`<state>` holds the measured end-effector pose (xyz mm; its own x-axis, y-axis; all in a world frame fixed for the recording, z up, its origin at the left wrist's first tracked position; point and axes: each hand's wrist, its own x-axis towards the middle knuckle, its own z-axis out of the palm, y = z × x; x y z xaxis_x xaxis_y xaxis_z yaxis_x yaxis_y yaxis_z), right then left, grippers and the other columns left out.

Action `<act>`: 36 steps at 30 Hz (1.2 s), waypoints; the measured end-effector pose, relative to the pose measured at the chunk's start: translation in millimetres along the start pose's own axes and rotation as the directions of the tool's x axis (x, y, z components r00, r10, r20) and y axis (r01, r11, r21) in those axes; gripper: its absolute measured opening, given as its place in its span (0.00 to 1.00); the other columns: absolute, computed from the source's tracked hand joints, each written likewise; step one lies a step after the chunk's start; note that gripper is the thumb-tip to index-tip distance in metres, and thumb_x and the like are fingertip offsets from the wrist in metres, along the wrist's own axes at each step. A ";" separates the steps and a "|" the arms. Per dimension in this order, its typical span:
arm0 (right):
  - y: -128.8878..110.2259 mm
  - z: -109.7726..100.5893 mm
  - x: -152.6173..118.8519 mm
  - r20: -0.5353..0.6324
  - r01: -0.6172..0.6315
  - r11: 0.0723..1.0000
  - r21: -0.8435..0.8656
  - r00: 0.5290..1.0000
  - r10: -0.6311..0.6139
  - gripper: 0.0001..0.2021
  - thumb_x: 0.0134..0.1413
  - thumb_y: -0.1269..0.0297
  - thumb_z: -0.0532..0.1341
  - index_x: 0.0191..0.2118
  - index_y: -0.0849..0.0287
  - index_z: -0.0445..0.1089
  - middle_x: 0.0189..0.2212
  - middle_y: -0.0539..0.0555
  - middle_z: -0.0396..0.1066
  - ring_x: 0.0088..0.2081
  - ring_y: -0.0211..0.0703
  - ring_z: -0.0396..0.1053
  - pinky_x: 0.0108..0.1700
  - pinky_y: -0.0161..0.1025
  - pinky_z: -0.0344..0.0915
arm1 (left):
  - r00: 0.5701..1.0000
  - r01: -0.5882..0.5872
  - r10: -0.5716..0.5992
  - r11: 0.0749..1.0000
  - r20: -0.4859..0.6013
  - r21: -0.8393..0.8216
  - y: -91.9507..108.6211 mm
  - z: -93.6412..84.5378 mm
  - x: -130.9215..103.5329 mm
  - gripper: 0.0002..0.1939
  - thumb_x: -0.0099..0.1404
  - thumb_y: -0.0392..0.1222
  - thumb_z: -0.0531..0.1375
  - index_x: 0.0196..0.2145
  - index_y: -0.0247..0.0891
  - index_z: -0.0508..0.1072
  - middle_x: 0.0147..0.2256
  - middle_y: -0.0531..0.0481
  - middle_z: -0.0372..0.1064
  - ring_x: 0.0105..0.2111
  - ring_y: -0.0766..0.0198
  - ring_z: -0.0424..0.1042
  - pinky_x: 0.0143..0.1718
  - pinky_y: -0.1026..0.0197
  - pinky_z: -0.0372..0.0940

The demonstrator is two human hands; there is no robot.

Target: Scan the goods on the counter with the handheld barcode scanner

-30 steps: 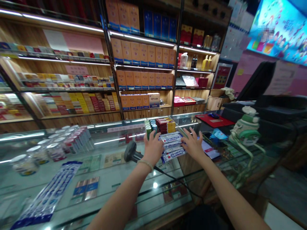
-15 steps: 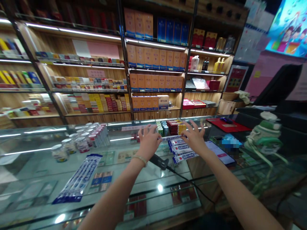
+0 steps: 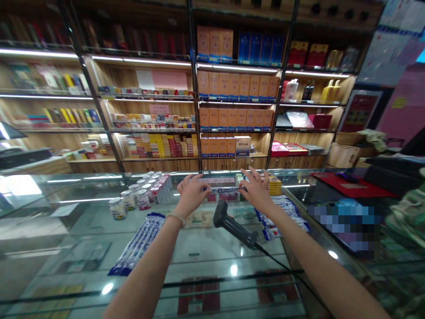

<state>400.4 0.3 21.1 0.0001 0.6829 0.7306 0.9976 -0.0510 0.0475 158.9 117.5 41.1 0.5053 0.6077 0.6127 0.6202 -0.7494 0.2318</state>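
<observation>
Between my two hands a slim blue-and-white wrapped stick packet (image 3: 223,190) is stretched level above the glass counter (image 3: 206,252). My left hand (image 3: 192,193) pinches its left end, and my right hand (image 3: 256,189) pinches the right end. Below the packet lies a dark barcode scanner (image 3: 234,226) with its cable trailing to the lower right. Several similar packets (image 3: 285,215) lie partly hidden behind my right forearm. A row of long blue-and-white packets (image 3: 139,243) rests on the glass beside my left forearm.
Several small white-lidded jars (image 3: 117,208) stand at the back left of the counter. Yellow packs (image 3: 275,184) sit behind my right hand. A red mat (image 3: 353,185) lies at the right. Shelves of orange boxes (image 3: 236,118) line the wall.
Both hands, with the stick packet held between them, have moved left, off the pile of packets at the right. The view has turned left, and the scanner shows more fully.
</observation>
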 end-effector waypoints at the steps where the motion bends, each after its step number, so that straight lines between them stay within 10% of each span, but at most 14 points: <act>1: -2.5 3.8 1.5 -0.005 0.006 1.000 -0.001 1.000 -0.006 0.05 0.62 0.59 0.62 0.37 0.50 0.76 0.66 0.52 0.64 0.69 0.59 0.51 0.67 0.72 0.36 | 1.000 0.018 -0.018 1.000 -0.012 -0.008 -3.7 1.7 -1.4 0.07 0.62 0.47 0.64 0.34 0.47 0.81 0.56 0.49 0.73 0.63 0.52 0.60 0.67 0.42 0.50; 10: -4.1 24.6 -5.6 -0.091 0.013 1.000 0.012 0.996 -0.012 0.06 0.63 0.57 0.62 0.39 0.50 0.76 0.65 0.55 0.65 0.68 0.59 0.52 0.68 0.66 0.33 | 0.997 0.077 -0.077 0.997 -0.017 0.002 -1.0 4.5 -13.0 0.09 0.65 0.49 0.62 0.35 0.46 0.82 0.64 0.47 0.65 0.68 0.44 0.53 0.68 0.35 0.47; 17: -5.5 15.2 -15.9 -0.152 0.081 0.994 -0.078 0.984 -0.092 0.22 0.62 0.51 0.63 0.60 0.48 0.69 0.69 0.59 0.58 0.70 0.57 0.48 0.70 0.60 0.32 | 0.995 0.098 -0.099 0.992 -0.004 -0.073 -4.2 11.8 -14.0 0.12 0.65 0.53 0.62 0.35 0.46 0.82 0.62 0.50 0.68 0.65 0.50 0.58 0.68 0.43 0.51; 27: -15.9 17.8 -20.2 -0.303 0.203 0.968 -0.145 0.923 -0.239 0.08 0.62 0.56 0.64 0.45 0.48 0.75 0.64 0.55 0.67 0.67 0.53 0.56 0.70 0.58 0.34 | 0.978 0.182 -0.167 0.976 0.123 -0.121 -1.6 11.8 -14.6 0.12 0.65 0.52 0.62 0.36 0.47 0.84 0.61 0.49 0.69 0.65 0.45 0.56 0.68 0.41 0.50; 36: -17.7 16.8 -20.4 -0.321 0.208 0.970 -0.128 0.917 -0.239 0.07 0.63 0.57 0.61 0.42 0.51 0.74 0.62 0.55 0.69 0.66 0.52 0.56 0.70 0.56 0.34 | 0.999 0.029 -0.031 0.994 -0.017 -0.108 0.9 19.8 -21.9 0.13 0.68 0.51 0.59 0.37 0.46 0.81 0.61 0.45 0.68 0.65 0.47 0.58 0.67 0.38 0.52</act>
<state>383.9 -0.5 -6.1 -0.2605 0.4044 0.8767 0.9585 -0.0005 0.2850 160.2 108.8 12.9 0.4752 0.6261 0.6182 0.5663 -0.7554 0.3297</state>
